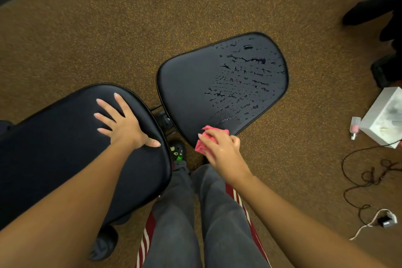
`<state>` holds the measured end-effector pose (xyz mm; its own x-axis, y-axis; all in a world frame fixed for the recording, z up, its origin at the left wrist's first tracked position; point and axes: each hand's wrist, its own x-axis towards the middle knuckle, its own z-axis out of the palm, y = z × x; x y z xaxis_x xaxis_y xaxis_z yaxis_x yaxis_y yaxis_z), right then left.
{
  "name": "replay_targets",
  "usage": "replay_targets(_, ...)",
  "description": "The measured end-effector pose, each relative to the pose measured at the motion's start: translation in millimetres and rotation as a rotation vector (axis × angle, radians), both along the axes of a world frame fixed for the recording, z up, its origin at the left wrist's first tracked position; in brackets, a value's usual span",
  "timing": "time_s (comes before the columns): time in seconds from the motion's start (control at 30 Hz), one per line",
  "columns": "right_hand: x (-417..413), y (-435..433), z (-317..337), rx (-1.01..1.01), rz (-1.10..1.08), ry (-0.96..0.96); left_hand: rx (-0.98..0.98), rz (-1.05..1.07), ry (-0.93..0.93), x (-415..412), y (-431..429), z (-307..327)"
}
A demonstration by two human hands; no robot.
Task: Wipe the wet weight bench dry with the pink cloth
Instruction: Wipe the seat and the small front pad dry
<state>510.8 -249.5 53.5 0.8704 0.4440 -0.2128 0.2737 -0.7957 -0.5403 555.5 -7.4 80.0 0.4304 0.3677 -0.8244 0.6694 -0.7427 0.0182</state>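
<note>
On the brown speckled carpet [87, 28] stands the weight bench, its two black pads side by side. The larger pad [54, 159] lies near and to the left. The smaller pad [191, 85] sits to the right and farther off, beaded with water droplets [241, 80] over its far right half. The left hand [124, 126] rests flat on the larger pad, fingers spread wide and straight. The right hand [221, 148] has its fingers curled round the bunched pink cloth [215, 129], which it presses to the near edge of the wet pad. Far right on the floor sit a white box [382, 119] and, just beside it, a small bottle [355, 126].
</note>
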Motion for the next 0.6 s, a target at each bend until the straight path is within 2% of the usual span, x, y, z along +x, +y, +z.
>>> replay_targets(0.1,6.4,-26.9,3.4,-0.028,-0.018,-0.006,0.002,0.003,-0.001,1.1,0.0,-1.4)
replay_targets(0.27,47.4,-21.5,3.8,-0.101,-0.210,-0.015,0.023,0.023,0.029,3.2,-1.2,-3.6)
replay_targets(0.5,16.0,0.0,3.7,-0.045,0.012,-0.024,0.028,0.013,0.018,2.1,-0.8,-4.0)
replay_targets(0.6,23.7,-23.6,7.8,-0.092,-0.106,0.001,0.036,0.004,0.009,0.6,-1.3,-5.0)
